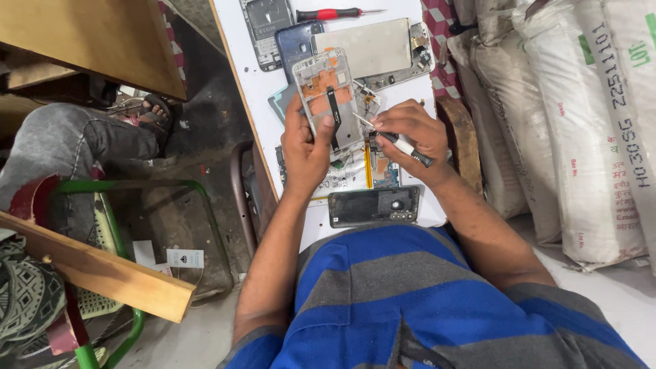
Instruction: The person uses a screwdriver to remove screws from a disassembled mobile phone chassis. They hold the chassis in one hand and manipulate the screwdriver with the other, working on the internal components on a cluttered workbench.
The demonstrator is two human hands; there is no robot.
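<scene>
Holding an opened phone frame (pixel 326 99) up off the table, the left hand (pixel 305 152) is wrapping around its lower edge, with the thumb lying on the black strip that runs down the middle. The frame is showing orange patches inside and it is tilting a little. The right hand (pixel 408 134) is closing its fingers tight around a small screwdriver (pixel 396 139) with a white and black handle. The thin metal tip is pointing at the right side of the frame and is touching it or sitting just beside it; I cannot tell which. The two hands are close together, with the frame between them.

Under the hands, a small green circuit board (pixel 384 173) and a thin yellow strip are lying on the white table (pixel 249 75). Nearer to the person, a dark phone back (pixel 374 206) with camera holes is lying flat by the table edge. Farther away, a blue phone shell (pixel 295 42), a grey flat panel (pixel 361 46) and a screwdriver with a red handle (pixel 328 14) are resting on the table. White sacks (pixel 588 116) are standing at the right. A green chair (pixel 130 205) is sitting at the left.
</scene>
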